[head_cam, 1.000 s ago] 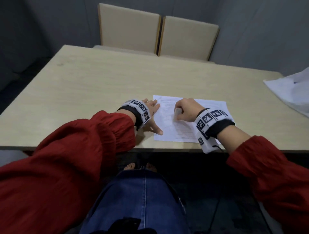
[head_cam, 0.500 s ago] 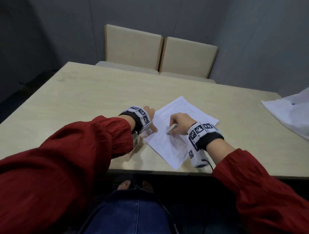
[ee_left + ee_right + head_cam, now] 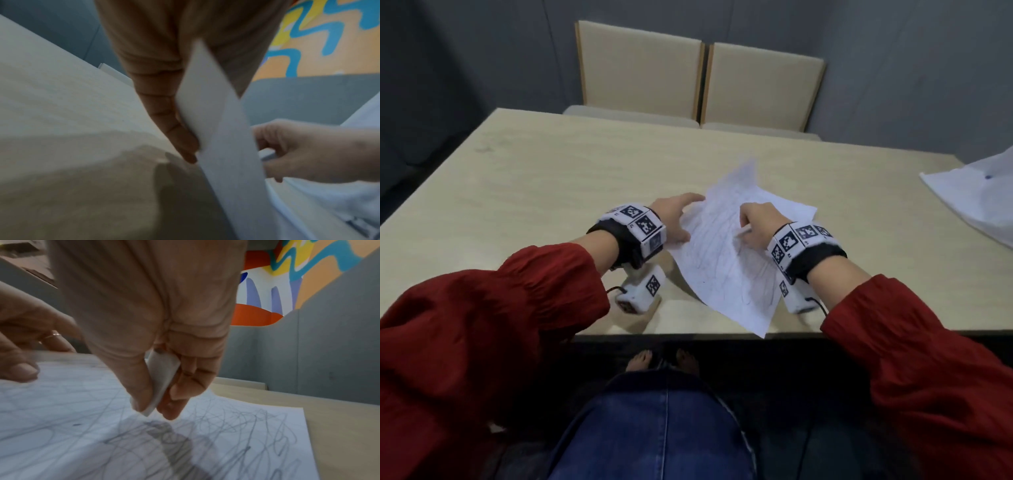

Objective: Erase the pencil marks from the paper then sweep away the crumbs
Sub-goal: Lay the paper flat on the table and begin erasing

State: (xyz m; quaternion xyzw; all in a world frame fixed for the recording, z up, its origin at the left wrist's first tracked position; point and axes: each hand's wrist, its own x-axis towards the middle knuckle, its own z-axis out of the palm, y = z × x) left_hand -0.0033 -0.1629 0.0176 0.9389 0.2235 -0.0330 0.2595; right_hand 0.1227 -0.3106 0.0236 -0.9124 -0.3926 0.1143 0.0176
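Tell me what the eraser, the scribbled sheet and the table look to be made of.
Eraser: apparently white rubber or vinyl, matte, with one grey-smudged end.
Sheet: thin white paper; its far corner curls up.
Table: pale wood-grain top, probably laminate, with a low sheen.

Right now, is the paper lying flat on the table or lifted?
Partly lifted: the left hand raises the paper by its left edge, far corner curling up off the table.

A pale wooden table (image 3: pixel 558 192) bears the scribbled paper (image 3: pixel 726 260) and white sheets (image 3: pixel 976 198) at its right edge.
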